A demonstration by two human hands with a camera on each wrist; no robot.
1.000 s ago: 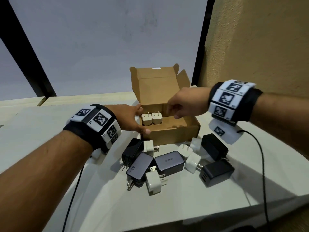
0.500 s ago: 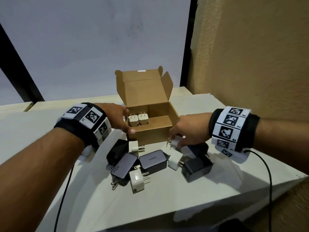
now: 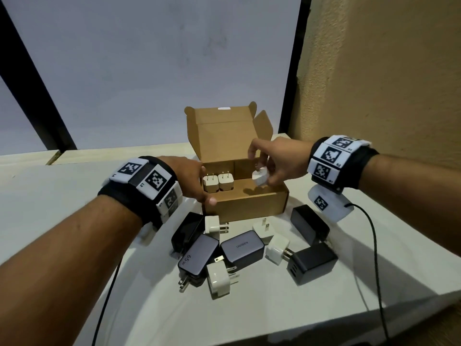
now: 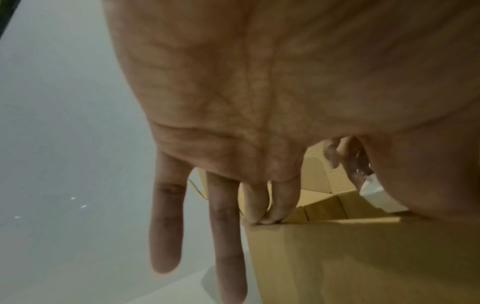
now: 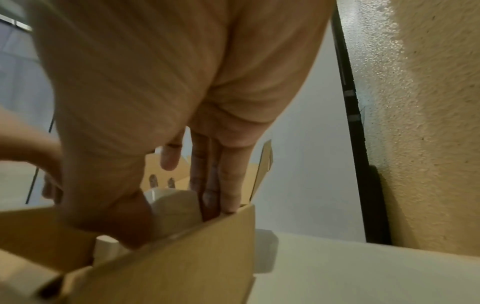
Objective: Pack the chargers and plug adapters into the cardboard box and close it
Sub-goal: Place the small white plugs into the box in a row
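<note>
Open cardboard box (image 3: 247, 206), two white adapters (image 3: 219, 185) upright at its far left; the right hand (image 3: 282, 163) pinches a third adapter (image 3: 259, 178) over its right half, and the left hand (image 3: 189, 178) grips its near-left corner. Packing looks partway: loose chargers (image 3: 242, 248) and more adapters lie just nearer, seen only in the head view. The left wrist view alone shows two fingertips (image 4: 272, 214) on the rim.

Seven white adapters (image 3: 218, 277), five dark chargers (image 3: 242, 248), one box (image 3: 247, 208).
</note>
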